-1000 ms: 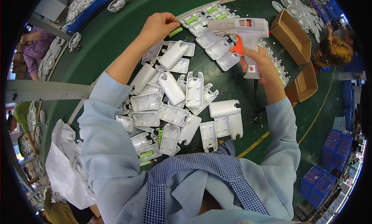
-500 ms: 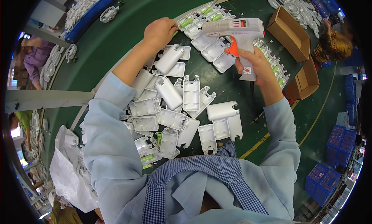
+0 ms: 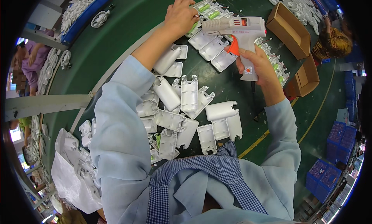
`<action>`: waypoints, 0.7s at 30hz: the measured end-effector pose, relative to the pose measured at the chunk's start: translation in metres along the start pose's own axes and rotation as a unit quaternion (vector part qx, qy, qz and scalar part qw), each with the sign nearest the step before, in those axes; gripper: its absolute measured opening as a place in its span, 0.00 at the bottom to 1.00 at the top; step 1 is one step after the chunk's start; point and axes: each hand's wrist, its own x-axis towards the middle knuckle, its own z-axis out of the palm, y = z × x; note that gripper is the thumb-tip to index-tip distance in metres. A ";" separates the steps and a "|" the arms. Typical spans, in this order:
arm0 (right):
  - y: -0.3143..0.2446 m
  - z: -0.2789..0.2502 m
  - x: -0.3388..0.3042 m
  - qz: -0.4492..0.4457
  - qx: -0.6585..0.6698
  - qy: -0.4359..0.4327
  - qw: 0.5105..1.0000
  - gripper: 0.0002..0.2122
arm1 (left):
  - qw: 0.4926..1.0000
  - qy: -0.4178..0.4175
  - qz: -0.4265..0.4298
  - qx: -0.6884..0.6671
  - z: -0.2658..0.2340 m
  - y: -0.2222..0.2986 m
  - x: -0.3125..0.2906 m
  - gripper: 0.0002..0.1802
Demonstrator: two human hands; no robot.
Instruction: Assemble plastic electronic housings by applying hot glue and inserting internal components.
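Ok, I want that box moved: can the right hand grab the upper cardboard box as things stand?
Probably not while the right hand is wrapped around the glue gun. Otherwise the upper cardboard box looks close, with only low white casings in between.

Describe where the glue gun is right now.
In the head view, the glue gun is right of centre near the top, held in the right hand, just left of the upper cardboard box.
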 end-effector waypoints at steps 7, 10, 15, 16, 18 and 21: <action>0.004 -0.011 0.001 0.013 0.001 -0.010 1.000 0.16 | 1.000 -0.009 0.018 0.006 0.009 0.006 -0.002 0.07; 0.007 -0.010 0.003 0.011 0.005 0.003 1.000 0.15 | 1.000 -0.004 0.015 0.011 0.010 0.007 -0.003 0.07; 0.004 -0.004 0.003 0.011 0.007 0.004 1.000 0.14 | 0.999 -0.018 -0.032 -0.026 0.005 0.005 -0.006 0.09; 0.004 -0.002 0.002 0.006 0.016 0.018 1.000 0.14 | 0.999 -0.019 -0.031 -0.028 0.001 0.007 -0.005 0.09; 0.005 -0.006 0.004 0.009 0.003 0.015 1.000 0.14 | 0.995 -0.003 -0.054 -0.085 -0.010 0.008 -0.005 0.10; 0.005 -0.007 0.013 0.016 -0.011 0.001 1.000 0.14 | 0.994 0.031 -0.048 -0.098 -0.029 -0.002 -0.014 0.10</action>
